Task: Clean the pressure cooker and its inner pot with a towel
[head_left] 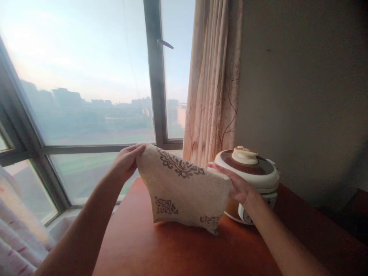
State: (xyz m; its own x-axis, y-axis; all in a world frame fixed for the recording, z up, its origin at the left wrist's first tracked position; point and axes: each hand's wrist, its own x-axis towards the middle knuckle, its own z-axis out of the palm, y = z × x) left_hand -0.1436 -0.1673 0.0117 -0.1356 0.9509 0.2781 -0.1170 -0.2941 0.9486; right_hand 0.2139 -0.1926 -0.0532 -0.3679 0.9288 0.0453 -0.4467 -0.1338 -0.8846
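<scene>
Daylight comes through the window [86,84] on the left, hazy buildings beyond the glass, a dark frame with a latch handle [165,43] near the top. Below it, at the lower left corner, a pale pink-patterned cloth [17,245] lies bunched.

The person's left hand [125,162] is raised in front of the window, its fingers [137,148] closed in a pinch on the upper left corner of a beige towel [184,191] with brown ornamental motifs. The towel hangs stretched between both hands, held up above the reddish-brown wooden surface [143,245]; its bottom edge sits just above the wood or brushes it, and I cannot tell which.

The right hand [238,186] holds the towel's upper right corner, fingers [222,170] closed around the edge, thumb hidden behind the fabric.

Just behind that hand stands a cream and brown electric pressure cooker [253,168] on the surface, lid on, knob on top. A patterned beige curtain [212,84] hangs behind it, beside a plain grey wall [304,96] on the right.
</scene>
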